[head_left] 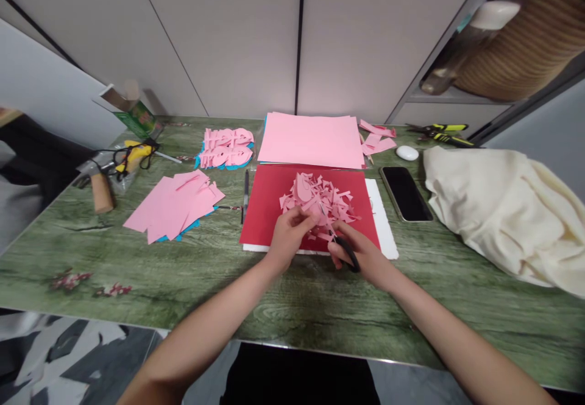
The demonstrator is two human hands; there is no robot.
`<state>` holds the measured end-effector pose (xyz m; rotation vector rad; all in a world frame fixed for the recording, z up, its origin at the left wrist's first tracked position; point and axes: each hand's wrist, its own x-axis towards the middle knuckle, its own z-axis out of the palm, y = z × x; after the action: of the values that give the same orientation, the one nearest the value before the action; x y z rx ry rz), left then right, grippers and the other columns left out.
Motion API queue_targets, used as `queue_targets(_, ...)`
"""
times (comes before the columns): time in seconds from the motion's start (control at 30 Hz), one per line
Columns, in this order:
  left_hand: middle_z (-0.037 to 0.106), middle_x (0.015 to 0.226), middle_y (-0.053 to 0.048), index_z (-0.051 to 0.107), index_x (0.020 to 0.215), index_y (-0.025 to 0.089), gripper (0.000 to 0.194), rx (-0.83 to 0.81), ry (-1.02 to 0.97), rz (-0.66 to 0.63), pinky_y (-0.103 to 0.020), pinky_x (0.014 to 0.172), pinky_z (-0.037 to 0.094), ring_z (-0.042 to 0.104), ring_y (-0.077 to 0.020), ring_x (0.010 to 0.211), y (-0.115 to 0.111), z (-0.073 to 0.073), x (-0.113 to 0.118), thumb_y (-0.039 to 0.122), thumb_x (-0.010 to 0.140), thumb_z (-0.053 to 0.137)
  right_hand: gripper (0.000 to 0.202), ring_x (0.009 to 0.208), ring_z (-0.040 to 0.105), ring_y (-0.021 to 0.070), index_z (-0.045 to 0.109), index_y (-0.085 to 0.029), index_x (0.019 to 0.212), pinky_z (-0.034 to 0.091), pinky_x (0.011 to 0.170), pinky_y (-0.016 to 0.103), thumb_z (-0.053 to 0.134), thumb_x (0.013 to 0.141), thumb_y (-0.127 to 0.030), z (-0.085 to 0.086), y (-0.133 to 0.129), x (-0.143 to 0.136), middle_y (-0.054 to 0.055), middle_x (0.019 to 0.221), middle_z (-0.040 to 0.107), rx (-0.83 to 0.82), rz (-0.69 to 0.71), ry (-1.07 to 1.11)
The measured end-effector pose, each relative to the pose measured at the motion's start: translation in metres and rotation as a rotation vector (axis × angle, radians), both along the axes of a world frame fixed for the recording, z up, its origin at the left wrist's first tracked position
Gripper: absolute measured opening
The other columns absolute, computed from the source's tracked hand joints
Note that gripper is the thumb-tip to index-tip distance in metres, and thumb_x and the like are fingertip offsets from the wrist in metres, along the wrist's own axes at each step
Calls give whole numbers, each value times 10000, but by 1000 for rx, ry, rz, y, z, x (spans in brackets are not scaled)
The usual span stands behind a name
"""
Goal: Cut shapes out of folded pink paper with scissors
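My left hand (291,233) pinches a pink paper piece (305,190) with a curved outline, held over the red sheet (262,210). Black-handled scissors (348,253) are in my right hand (359,250), fingers wrapped round the handles. Their blades point up and left, at the paper beside my left fingertips; whether they are open is too small to tell. Beneath and around the held piece lies a heap of pink paper scraps (338,201) on the red sheet. White paper (385,222) shows under the red sheet's right and front edges.
Pink sheets (311,140) lie behind the red one. At left are cut pink shapes (226,148), fanned pink cards (176,205), a dark pen (246,192), a yellow tool (134,154) and a green box (139,119). At right are a phone (406,193), cream cloth (493,204) and pliers (443,134).
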<state>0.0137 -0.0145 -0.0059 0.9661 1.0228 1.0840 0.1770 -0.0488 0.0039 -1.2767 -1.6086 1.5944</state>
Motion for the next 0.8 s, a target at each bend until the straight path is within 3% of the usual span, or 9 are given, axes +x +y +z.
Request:
queue_targets(0.2,594,692,5,613,840,131,262,-67,-75,-48,-222,597,413,535,-96,608,10,-4,-6,341,692,667,252,533,465,102,412,-216,922,369,537,239,529,844,-425,6,2,5,-66,585,485,-30,35,8)
queue_targets(0.37,615,678,-8,637,807,121,266,-65,-64,-23,-227,591,424,544,-106,602,10,-3,-6,337,664,697,236,546,473,105,421,-213,902,373,556,243,556,834,-395,12,1,6,-61,598,491,-47,75,-34)
queue_targets(0.6,668,766,-45,666,841,121,317,41,101,-75,-267,674,461,591,-157,710,8,7,-8,394,680,677,255,567,493,108,416,-206,900,393,583,251,521,850,-433,6,3,9,-49,631,506,-84,89,51)
queue_targets(0.8,670,764,-45,664,850,117,328,32,89,-70,-266,662,459,588,-152,688,8,6,-8,390,669,684,257,563,489,113,403,-214,922,377,578,254,504,862,-443,3,1,8,-57,610,506,-72,68,66)
